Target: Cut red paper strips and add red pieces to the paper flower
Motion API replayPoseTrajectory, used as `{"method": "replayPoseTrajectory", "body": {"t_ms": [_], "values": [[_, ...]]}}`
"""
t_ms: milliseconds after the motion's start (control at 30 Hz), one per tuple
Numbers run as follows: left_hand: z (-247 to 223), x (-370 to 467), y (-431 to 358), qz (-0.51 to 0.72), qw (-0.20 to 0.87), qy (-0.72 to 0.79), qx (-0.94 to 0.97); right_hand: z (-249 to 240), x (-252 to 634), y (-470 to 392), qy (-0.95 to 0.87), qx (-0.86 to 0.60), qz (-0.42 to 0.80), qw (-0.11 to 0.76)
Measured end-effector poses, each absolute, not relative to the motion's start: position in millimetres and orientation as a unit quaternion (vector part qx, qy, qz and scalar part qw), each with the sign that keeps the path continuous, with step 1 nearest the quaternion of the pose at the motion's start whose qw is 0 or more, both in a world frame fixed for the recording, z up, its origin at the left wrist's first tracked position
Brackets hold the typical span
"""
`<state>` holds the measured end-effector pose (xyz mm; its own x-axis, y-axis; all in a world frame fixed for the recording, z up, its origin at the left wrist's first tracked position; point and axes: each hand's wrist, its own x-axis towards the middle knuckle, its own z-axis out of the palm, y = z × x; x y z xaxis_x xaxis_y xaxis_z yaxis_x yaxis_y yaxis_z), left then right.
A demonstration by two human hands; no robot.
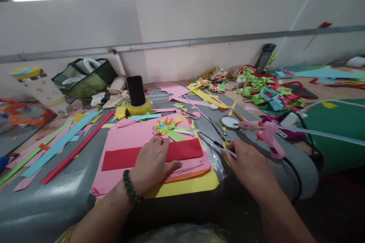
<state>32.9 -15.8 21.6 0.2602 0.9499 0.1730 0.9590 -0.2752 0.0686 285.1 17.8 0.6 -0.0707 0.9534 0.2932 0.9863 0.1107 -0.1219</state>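
On the glossy grey counter [57, 193], my left hand [152, 165] lies flat, fingers spread, on a red paper strip [188, 149] while my right hand [248, 165] pinches slim metal scissors [212, 140].

Your left hand [151, 163] lies flat on the red paper strip [154, 154], pressing it onto the pink sheet [128, 138] stacked over yellow paper [188, 186]. Your right hand [248, 165] touches the scissors [212, 141] on the grey worktop [57, 193]. A pink glue gun [265, 133] rests just beyond; a folded paper flower [168, 127] sits above the strip
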Motion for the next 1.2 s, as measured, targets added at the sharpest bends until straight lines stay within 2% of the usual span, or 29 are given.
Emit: {"method": "replayPoseTrajectory", "body": {"t_ms": [233, 333, 533, 700, 1033, 1200], "values": [[12.7, 29.3, -8.8, -0.155, -0.053, -0.599, -0.784, -2.1, 308.6, 0.7, -0.716, -0.643, 0.011, 0.272], [9.2, 30.5, -12.3, -0.190, -0.076, -0.592, -0.779, -5.0, 308.6, -4.7, -0.726, -0.619, 0.069, 0.292], [3.2, 27.1, -26.8, -0.240, -0.054, -0.567, -0.786, -2.7, 306.2, -12.8, -0.747, -0.568, 0.128, 0.321], [8.5, 15.8, -30.4, -0.226, -0.050, -0.575, -0.784, 2.8, 303.7, -16.2, -0.781, -0.526, 0.160, 0.297], [-2.2, 12.5, -29.1, -0.208, 0.025, -0.602, -0.770, 6.6, 299.2, -18.7, -0.810, -0.518, 0.179, 0.210], [-6.3, 17.2, -33.9, -0.105, -0.054, -0.533, -0.838, 8.0, 293.1, -20.3, -0.802, -0.521, 0.222, 0.192]]}}
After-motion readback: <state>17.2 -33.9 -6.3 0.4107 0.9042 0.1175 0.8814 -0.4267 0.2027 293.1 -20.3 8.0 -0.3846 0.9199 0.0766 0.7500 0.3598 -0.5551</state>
